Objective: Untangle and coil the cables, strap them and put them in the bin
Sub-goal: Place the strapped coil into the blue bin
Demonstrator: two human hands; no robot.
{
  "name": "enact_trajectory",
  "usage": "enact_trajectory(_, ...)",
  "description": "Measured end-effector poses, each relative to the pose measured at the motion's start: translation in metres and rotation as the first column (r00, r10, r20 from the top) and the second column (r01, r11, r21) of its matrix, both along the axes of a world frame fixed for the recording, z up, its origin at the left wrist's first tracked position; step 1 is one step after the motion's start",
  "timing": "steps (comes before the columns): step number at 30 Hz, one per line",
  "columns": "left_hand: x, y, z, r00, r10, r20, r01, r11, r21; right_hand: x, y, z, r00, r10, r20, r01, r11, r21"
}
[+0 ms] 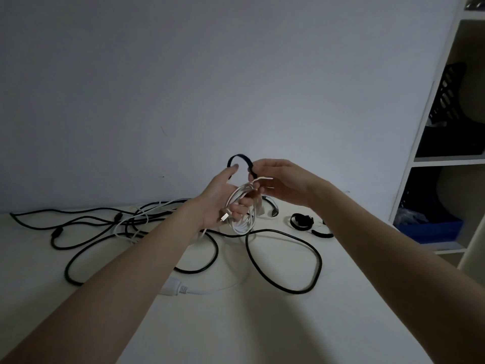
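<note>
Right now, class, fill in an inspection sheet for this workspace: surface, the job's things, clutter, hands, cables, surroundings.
Surface: pale table, dimly lit.
Job's things: coiled white cable held above the table; dark strap arched over it; spare straps on the table.
Clutter: nothing seen.
Hands: left hand holds the coil; right hand pinches the strap end.
Cables: black cables loose and looped, still tangled at left; white plug cable near the left forearm.
Surroundings: bare wall; white shelving at right with a blue bin.

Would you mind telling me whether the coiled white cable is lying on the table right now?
No, the coiled white cable is held up above the table in the left hand.
</note>
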State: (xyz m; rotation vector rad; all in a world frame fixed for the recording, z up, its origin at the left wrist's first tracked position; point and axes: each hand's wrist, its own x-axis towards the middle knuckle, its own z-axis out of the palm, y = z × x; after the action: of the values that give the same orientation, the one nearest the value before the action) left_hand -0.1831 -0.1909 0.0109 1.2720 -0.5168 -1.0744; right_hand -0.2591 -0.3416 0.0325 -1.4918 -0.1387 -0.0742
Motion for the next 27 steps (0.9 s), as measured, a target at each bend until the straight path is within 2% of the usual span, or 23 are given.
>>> enact_trajectory(5, 0.011, 0.016, 0.002, 0.993, 0.115, 0.031, -0.114, 0.993, -0.030, 0.003, 0.007, -0.008, 0.995, -0.015, -0.094, 0.009, 0.998, -0.062)
enact_trajectory(9, 0.012, 0.022, 0.004, 0.979, 0.199, -0.038, -0.200, 0.980, -0.023, 0.000, 0.010, -0.011, 0.978, 0.048, -0.202, -0.081, 0.984, -0.159)
enact_trajectory(11, 0.012, 0.021, 0.006, 0.966, 0.259, -0.020, -0.259, 0.966, -0.012, 0.001, 0.014, -0.010, 0.972, 0.065, -0.224, -0.111, 0.973, -0.201)
enact_trajectory(14, 0.014, 0.027, 0.013, 0.953, 0.299, 0.046, -0.299, 0.954, -0.017, 0.003, 0.022, -0.003, 0.976, 0.059, -0.208, -0.107, 0.968, -0.227)
enact_trajectory(18, 0.016, 0.041, 0.023, 0.917, 0.360, 0.170, -0.366, 0.931, 0.008, 0.010, 0.038, 0.010, 0.987, -0.008, -0.158, -0.065, 0.892, -0.448)
enact_trajectory(20, 0.017, 0.044, 0.022, 0.902, 0.366, 0.228, -0.380, 0.925, 0.018, 0.016, 0.049, 0.013, 0.996, -0.018, -0.086, -0.023, 0.889, -0.458)
enact_trajectory(24, 0.018, 0.051, 0.022, 0.904, 0.389, 0.180, -0.392, 0.920, -0.016, 0.023, 0.062, 0.011, 0.998, -0.064, -0.021, 0.044, 0.849, -0.526)
enact_trajectory(27, 0.020, 0.056, 0.024, 0.899, 0.370, 0.236, -0.384, 0.923, 0.016, 0.022, 0.060, 0.009, 0.994, -0.113, 0.004, 0.095, 0.808, -0.581)
